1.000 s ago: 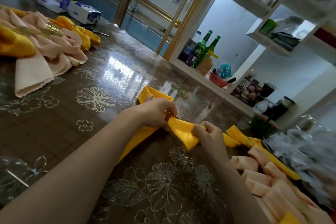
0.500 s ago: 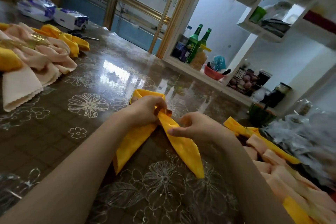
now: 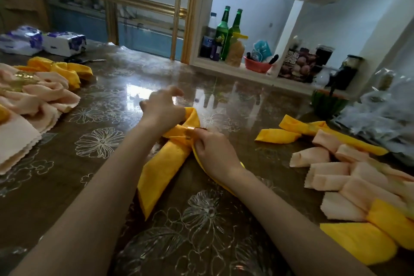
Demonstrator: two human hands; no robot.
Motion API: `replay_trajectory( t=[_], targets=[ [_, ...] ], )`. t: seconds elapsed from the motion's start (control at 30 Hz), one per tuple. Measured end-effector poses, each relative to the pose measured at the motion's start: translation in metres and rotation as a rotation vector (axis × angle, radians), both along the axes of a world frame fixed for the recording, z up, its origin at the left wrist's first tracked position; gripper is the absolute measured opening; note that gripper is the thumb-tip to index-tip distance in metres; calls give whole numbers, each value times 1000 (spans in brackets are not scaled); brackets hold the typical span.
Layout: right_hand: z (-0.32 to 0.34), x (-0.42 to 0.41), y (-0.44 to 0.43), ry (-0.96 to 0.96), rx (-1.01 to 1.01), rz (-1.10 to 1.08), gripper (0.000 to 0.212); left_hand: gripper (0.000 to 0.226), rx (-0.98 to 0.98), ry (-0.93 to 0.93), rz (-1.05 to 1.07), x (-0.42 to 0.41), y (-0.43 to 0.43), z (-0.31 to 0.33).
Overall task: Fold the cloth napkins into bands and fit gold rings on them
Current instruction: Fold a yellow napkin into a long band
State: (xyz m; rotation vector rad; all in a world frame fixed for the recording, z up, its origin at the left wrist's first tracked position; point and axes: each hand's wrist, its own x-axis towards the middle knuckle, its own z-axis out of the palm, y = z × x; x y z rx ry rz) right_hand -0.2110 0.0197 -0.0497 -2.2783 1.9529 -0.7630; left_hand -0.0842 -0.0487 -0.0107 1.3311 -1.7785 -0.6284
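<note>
A yellow napkin [image 3: 163, 163], folded into a band and bent double, lies on the glossy flower-patterned table [image 3: 100, 141] in the middle of the view. A gold ring [image 3: 190, 134] sits round it near the bend. My left hand [image 3: 161, 111] grips the looped end beyond the ring, with the forefinger lifted. My right hand [image 3: 212, 152] pinches the ring with thumb and fingertips and covers part of the right tail.
A heap of pink and yellow napkins with gold rings [image 3: 38, 89] lies at the left. Rows of ringed pink and yellow napkins [image 3: 336, 163] fill the right side. Tissue packs [image 3: 62, 42] and scissors [image 3: 85, 60] lie at the back left, plastic bags [image 3: 380, 116] at the right.
My right hand let go of the napkin's tail and took hold of the ring. The two tails have dropped flat onto the table. My left hand stays at the looped end.
</note>
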Motion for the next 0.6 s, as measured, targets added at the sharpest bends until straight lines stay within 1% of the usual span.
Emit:
replay_trajectory(
  t=[0.07,0.1,0.17,0.2,0.27,0.33,0.4,0.43,0.5,0.6],
  targets=[
    [-3,1,3,92,-5,-32,25,56,27,-210,24,-11,-18,-3],
    [-5,2,4,135,-12,-45,24,62,69,-290,7,-17,-25,-6],
    [-8,4,7,164,-17,-59,25,72,180,-388,-43,-25,-34,-12],
    [-7,4,6,174,-18,-62,25,72,204,-438,-50,-29,-39,-14],
    [-5,2,6,235,-18,-75,25,58,157,-533,-24,-33,-41,-16],
    [-5,-1,6,289,-15,-91,25,34,71,-549,-22,-38,-39,-15],
    [-4,-3,6,262,-7,-124,24,22,21,-534,-64,-38,-33,-17],
    [-4,-4,5,216,-7,-155,23,20,7,-533,-87,-36,-29,-16],
    [-6,-7,2,65,-12,-226,27,16,4,-513,-163,-28,-26,-13],
    [-7,-11,1,-104,-52,-235,32,12,-16,-436,-304,-17,-20,-4]
  ],
)
